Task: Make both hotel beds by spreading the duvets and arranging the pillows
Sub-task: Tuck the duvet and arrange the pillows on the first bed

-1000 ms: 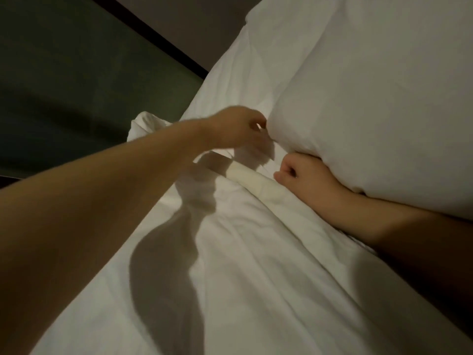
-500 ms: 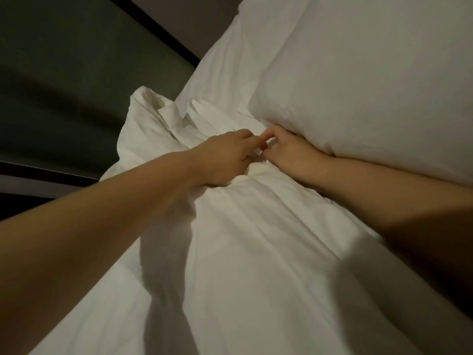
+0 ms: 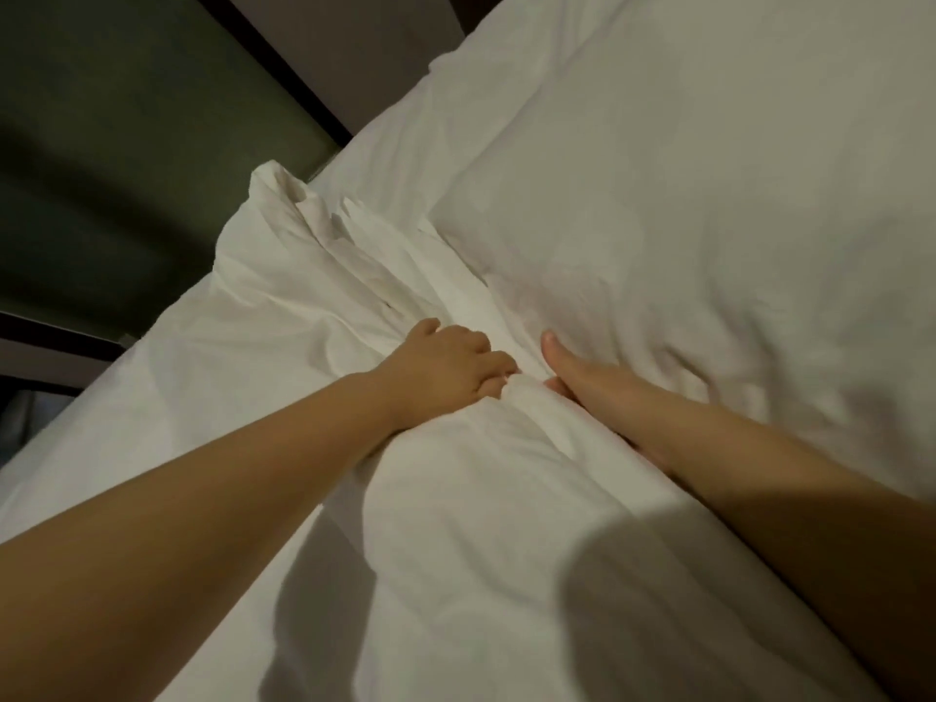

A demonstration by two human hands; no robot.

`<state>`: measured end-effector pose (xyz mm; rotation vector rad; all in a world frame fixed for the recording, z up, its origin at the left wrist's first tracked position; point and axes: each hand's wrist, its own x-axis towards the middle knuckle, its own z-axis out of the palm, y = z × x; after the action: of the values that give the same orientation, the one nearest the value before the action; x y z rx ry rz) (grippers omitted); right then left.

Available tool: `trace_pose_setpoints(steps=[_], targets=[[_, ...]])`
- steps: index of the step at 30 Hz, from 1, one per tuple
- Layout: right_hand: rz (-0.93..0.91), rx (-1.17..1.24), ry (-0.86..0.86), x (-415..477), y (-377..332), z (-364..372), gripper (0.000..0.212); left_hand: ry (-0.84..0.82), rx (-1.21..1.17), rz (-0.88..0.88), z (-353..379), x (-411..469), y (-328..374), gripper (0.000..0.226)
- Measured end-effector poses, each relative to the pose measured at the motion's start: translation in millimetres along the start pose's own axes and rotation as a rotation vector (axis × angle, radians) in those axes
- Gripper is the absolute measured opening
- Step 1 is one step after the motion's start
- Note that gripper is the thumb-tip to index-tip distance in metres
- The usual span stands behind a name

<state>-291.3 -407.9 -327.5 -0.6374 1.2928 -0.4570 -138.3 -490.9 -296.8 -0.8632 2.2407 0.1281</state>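
White cotton fills nearly the whole view. The duvet [image 3: 456, 539] lies spread toward the camera, its top edge drawn up against the lower edge of 1 large pillow [image 3: 709, 205]. The left hand [image 3: 445, 369] has its fingers [image 3: 496, 367] curled over a raised ridge of duvet and grips it. The right hand [image 3: 582, 385] sits just beside it, wedged into the seam between duvet and pillow with the thumb straight. Its other fingers are buried in cloth, so I cannot tell whether they hold anything.

Beyond the hands, the duvet corner [image 3: 304, 235] is bunched in loose folds near a dark wall [image 3: 101, 119].

Several things could go wrong from here, in my judgement. A tug from the left hand alone would likely drag the ridge sideways and leave the corner crumpled. Pulling hard toward the pillow could shove it askew or trap duvet beneath it. The dim light may also hide leftover creases.
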Motion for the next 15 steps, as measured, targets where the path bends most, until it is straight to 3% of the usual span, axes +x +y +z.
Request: trace_pose_setpoints(steps=[5,8,10,13,15], targets=[[-0.031,-0.103,-0.136,-60.6,21.8,4.6,0.077,-0.038,0.052,0.09,-8.0,-10.9,38.2,0.05],[-0.054,-0.246,-0.199,-91.9,28.9,11.3,0.081,-0.063,0.216,0.159,-11.6,-23.2,52.0,0.049],[-0.084,-0.265,-0.226,-109.3,31.1,16.9,0.083,-0.043,0.296,0.124,-15.8,-39.4,51.7,0.05],[-0.091,-0.399,-0.241,-135.5,37.8,24.7,0.078,0.019,0.264,0.035,-18.5,-71.7,49.7,0.056],[-0.069,-0.492,-0.228,-151.3,46.3,26.2,0.086,0.037,0.237,-0.005,-14.3,-90.3,50.2,0.056]])
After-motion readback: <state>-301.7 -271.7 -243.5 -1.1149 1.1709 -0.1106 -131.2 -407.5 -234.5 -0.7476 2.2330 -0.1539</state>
